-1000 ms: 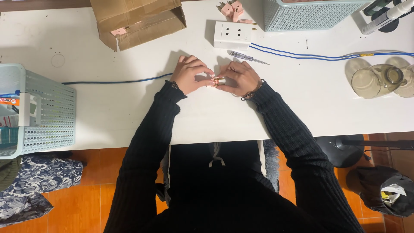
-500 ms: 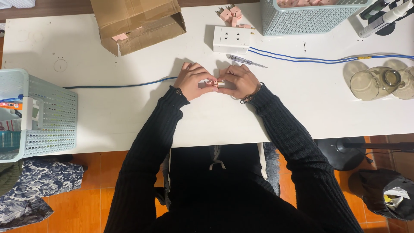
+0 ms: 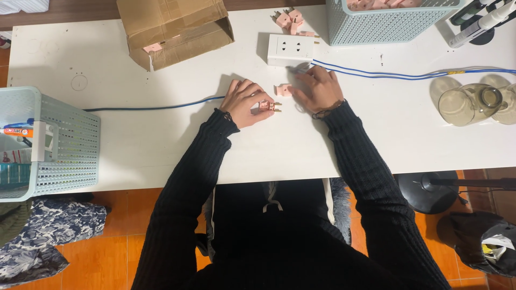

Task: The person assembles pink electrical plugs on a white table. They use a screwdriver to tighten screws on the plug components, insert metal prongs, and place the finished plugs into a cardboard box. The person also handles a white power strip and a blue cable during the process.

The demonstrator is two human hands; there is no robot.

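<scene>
left hand point(image 3: 244, 102) pinches pink plug point(image 3: 267, 106) at fingertips, on white table point(image 3: 161, 145). right hand point(image 3: 318, 88) lies curled just beside second pink piece point(image 3: 283, 89); whether it grips anything, cannot tell.

two mesh baskets point(image 3: 48, 145), one cardboard box point(image 3: 174, 29), one white socket block point(image 3: 290, 50), two blue cables point(image 3: 150, 107)
</scene>
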